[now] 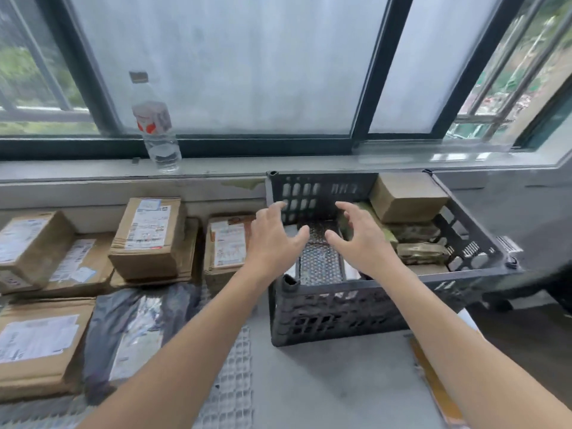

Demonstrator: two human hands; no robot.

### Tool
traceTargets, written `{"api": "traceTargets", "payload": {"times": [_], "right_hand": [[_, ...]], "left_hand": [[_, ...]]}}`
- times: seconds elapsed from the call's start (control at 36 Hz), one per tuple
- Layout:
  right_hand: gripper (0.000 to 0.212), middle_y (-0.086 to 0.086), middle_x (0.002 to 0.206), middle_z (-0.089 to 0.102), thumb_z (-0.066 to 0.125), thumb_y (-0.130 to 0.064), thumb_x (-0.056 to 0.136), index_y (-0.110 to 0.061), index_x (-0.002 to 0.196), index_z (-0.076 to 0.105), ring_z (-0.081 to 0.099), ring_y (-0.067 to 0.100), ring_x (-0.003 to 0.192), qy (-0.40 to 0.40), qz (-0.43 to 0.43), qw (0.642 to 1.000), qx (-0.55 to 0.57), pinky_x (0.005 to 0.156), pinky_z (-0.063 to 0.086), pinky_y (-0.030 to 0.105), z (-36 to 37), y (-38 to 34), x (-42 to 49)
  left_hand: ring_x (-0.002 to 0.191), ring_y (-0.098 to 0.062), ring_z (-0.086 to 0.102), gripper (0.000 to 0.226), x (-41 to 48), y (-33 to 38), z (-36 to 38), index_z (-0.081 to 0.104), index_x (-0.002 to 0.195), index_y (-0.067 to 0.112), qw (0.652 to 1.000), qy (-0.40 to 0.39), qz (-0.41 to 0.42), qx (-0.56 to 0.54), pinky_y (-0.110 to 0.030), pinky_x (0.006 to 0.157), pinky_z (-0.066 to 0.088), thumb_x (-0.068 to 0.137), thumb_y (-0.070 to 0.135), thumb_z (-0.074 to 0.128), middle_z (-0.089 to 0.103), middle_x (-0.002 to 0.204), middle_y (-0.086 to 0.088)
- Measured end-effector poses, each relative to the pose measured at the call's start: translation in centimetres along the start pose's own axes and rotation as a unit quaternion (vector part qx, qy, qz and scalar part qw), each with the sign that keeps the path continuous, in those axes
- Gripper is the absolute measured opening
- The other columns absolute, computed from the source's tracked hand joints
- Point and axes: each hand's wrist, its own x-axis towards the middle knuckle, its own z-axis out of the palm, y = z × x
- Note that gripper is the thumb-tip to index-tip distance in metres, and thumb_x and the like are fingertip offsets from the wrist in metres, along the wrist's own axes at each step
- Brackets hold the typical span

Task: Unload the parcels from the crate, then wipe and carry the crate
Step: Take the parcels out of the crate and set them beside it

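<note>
Hovering left grip [275, 239] and right grip [362, 239], splayed and empty, over bubble-wrap parcel [320, 261] in black crate [340, 311]; spread probably to flank it for two-handed lift.

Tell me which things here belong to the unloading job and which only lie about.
Job: dark slatted plastic crate; brown cardboard box inside it; bubble-wrapped parcel inside it; labelled cardboard parcels at left; left hand; right hand.
Lying about: clear plastic water bottle on the windowsill.
</note>
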Motion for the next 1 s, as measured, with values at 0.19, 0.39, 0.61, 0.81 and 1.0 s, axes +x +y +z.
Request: {"api": "traceTargets", "payload": {"times": [0.19,0.39,0.61,0.81,1.0], "right_hand": [[0.065,0.001,0.143,0.042,0.061,-0.042,0.090,-0.032,0.148,0.033,0.044,0.016,0.131,-0.005,0.036,0.999,-0.023,0.107,0.040,0.040,-1.0,3.0,1.7],[0.063,0.001,0.137,0.044,0.060,-0.042,0.090,-0.034,0.146,0.033,0.050,0.019,0.120,0.027,0.076,0.994,-0.073,0.095,0.045,0.036,-3.3,4.2,2.3],[0.064,0.003,0.144,0.039,0.060,-0.043,0.090,-0.031,0.147,0.033,0.046,0.022,0.126,0.057,0.106,0.986,-0.115,0.097,0.043,0.039,-5.8,6.6,4.1],[0.065,0.006,0.149,0.034,0.060,-0.044,0.089,-0.032,0.147,0.034,0.036,0.028,0.135,0.053,0.127,0.976,-0.167,0.101,0.040,0.044,-8.1,11.1,7.2],[0.074,0.009,0.152,0.032,0.065,-0.047,0.085,-0.032,0.149,0.030,0.034,0.032,0.137,0.012,0.148,0.970,-0.191,0.103,0.040,0.045,-11.0,17.1,9.9]], "left_hand": [[0.136,-0.018,0.029,0.060,1.6,1.1,2.0,0.031,0.146,0.021,0.999,-0.025,0.031,-0.005,-0.024,0.099,0.023,0.094,0.038,0.057,0.033,0.145,-0.002],[0.135,-0.022,0.032,0.060,4.3,2.6,4.1,0.031,0.146,0.021,0.995,-0.072,0.049,-0.039,-0.035,0.106,0.031,0.094,0.036,0.057,0.034,0.145,-0.005],[0.134,-0.024,0.033,0.060,6.7,4.8,6.9,0.032,0.145,0.020,0.992,-0.098,0.073,-0.034,-0.034,0.103,0.031,0.093,0.035,0.058,0.036,0.143,-0.008],[0.133,-0.026,0.032,0.062,8.6,7.5,10.1,0.030,0.146,0.019,0.991,-0.114,0.066,-0.012,-0.037,0.106,0.032,0.093,0.035,0.057,0.034,0.144,-0.010],[0.131,-0.030,0.033,0.063,10.5,10.4,14.6,0.029,0.146,0.019,0.991,-0.129,0.027,0.009,-0.041,0.108,0.035,0.092,0.034,0.056,0.034,0.143,-0.012]]}}
